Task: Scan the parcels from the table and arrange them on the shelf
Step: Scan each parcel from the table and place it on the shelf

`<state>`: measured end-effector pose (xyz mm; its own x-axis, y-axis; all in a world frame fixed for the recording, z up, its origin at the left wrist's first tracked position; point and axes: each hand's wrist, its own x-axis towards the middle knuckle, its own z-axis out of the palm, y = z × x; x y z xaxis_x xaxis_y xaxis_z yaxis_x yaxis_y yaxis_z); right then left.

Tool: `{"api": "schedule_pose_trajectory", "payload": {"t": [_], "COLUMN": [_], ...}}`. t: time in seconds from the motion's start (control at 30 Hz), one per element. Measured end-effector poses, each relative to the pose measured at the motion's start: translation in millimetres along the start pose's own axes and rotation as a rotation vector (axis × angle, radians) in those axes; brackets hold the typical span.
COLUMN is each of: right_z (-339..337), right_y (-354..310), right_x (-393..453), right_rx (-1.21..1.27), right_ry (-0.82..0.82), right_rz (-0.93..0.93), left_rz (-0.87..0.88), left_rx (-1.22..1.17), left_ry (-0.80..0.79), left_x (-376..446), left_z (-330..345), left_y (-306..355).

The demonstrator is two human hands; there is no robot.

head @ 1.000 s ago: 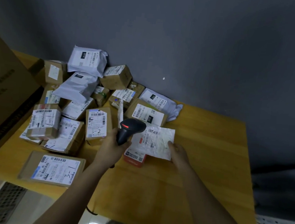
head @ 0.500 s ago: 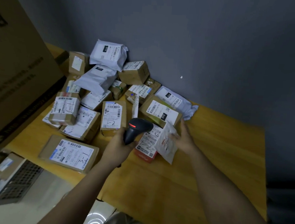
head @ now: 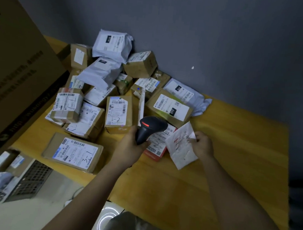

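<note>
The left hand (head: 129,145) was curled round the grip of a dark handheld scanner (head: 150,128), whose head pointed away from the person toward the pile, a red light showing on top. The right hand (head: 201,146) pinched the near edge of a thin white parcel (head: 180,147), a flat mailer with faint red print, thumb on top and fingers behind it. The mailer was lifted off the yellow wooden surface (head: 225,157) and tilted, its long axis running from upper left to lower right, so that one corner hung down toward the person. It lay just to the right of the scanner head, close beside it, and partly over a small red box (head: 155,154) whose label carried a handwritten mark. That placing looked like the crux: the scanner was aimed past the mailer, not at its face, so the left hand would probably need to swing right, or the right hand turn the label toward the light. Whether a barcode faced the scanner could not be told. Farther back, brown boxes (head: 119,112) and grey mailers (head: 112,44) were heaped against the wall, well apart from both hands. A large cardboard carton (head: 17,79) stood at the left. No shelf was in view.
</note>
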<state>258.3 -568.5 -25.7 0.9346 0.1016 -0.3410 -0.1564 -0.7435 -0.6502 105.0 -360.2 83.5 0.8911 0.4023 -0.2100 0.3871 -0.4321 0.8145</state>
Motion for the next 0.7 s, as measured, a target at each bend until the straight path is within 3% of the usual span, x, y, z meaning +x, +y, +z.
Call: {"api": "schedule_pose_trajectory", "payload": {"t": [0.13, 0.27, 0.43, 0.7], "right_z": [-38, -75, -115, -192], "right_y": [-2, -24, -59, -125], "right_x": [-16, -34, -42, -35], "right_rx": [0.288, 0.601, 0.673, 0.587], "right_ry": [0.165, 0.181, 0.203, 0.353], "right_rz": [0.106, 0.111, 0.093, -0.023], "left_rz": [0.023, 0.12, 0.219, 0.361], "left_rx": [-0.025, -0.007, -0.067, -0.128], "left_ry": [0.011, 0.001, 0.004, 0.042], "left_x": [2, 9, 21, 37], "left_z": [0, -3, -8, -25], "left_y": [16, 52, 106, 184]}}
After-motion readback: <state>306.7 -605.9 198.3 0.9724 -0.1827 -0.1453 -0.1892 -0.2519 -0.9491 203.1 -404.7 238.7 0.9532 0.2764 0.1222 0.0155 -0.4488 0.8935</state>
